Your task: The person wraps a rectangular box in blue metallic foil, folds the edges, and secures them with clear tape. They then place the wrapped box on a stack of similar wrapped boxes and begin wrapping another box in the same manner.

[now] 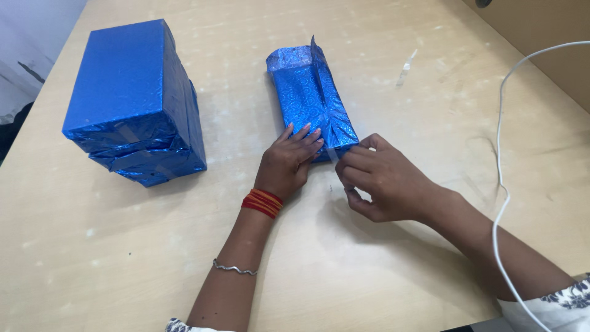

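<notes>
A small parcel wrapped in shiny blue patterned paper lies on the pale wooden table, its long side running away from me. My left hand presses flat on the parcel's near end, fingers spread over the folded paper. My right hand is right beside it, its fingertips pinching a strip of clear tape against the same near end. The far end of the parcel has a loose flap of paper standing up.
A larger box wrapped in blue paper stands at the left with taped folds facing me. A white cable runs down the right side. A scrap of clear tape lies at the back right. A brown board borders the far right.
</notes>
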